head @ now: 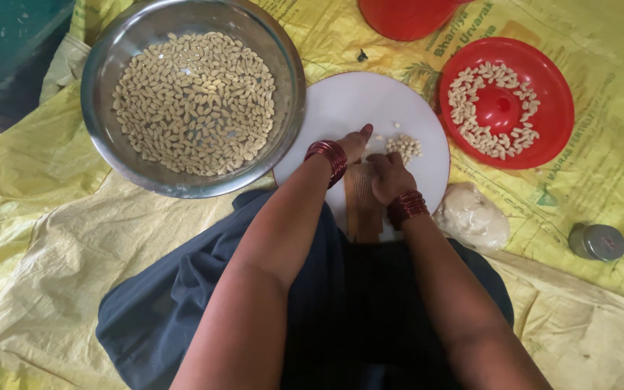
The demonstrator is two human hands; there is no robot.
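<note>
My left hand point(354, 144) and my right hand point(388, 177) meet over a ridged wooden board point(361, 206) that lies on a round white plate point(370, 101). The right hand's fingers are curled and press down on the board; what is under them is hidden. My left hand rests at the board's top end, thumb stretched out. A small heap of pale shaped dough pieces point(404, 146) sits on the plate just beyond my right hand. Both wrists carry dark red bangles.
A steel bowl point(102, 87) full of the same pale pieces stands at the upper left. A red plate point(554, 108) with a ring of pieces is at the right, another red vessel point(406, 18) above. A dough lump in plastic point(471, 217) and a small tin point(597, 242) lie on yellow sheeting.
</note>
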